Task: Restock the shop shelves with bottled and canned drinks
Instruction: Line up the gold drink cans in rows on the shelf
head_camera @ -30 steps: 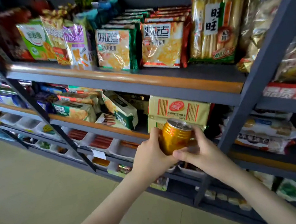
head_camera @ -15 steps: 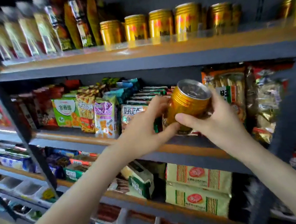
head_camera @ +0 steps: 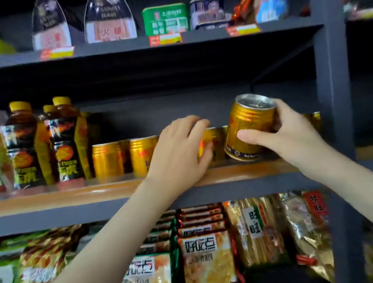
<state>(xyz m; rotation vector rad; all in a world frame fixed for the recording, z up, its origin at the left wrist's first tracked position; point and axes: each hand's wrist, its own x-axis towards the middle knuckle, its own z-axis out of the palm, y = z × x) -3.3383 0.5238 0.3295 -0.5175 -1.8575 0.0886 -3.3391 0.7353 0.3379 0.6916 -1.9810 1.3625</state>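
Note:
My right hand point(head_camera: 293, 135) grips a gold drink can point(head_camera: 248, 124), tilted with its silver top toward me, just above the front edge of the drinks shelf point(head_camera: 68, 197). A row of matching gold cans point(head_camera: 107, 161) stands on that shelf. My left hand point(head_camera: 178, 153) reaches over the shelf edge with fingers curled round one of the standing gold cans point(head_camera: 215, 144), which it partly hides. Dark bottles with yellow caps point(head_camera: 24, 146) stand at the left end of the same shelf.
A grey upright post point(head_camera: 331, 59) bounds the shelf bay on the right. Tins and packets point(head_camera: 165, 19) fill the shelf above. Snack bags point(head_camera: 207, 261) fill the shelf below. Dark open space lies behind the cans.
Both hands rose from the lower shelves to the can shelf. My left hand let go of the carried can and reached to a can on the shelf; my right hand alone holds it.

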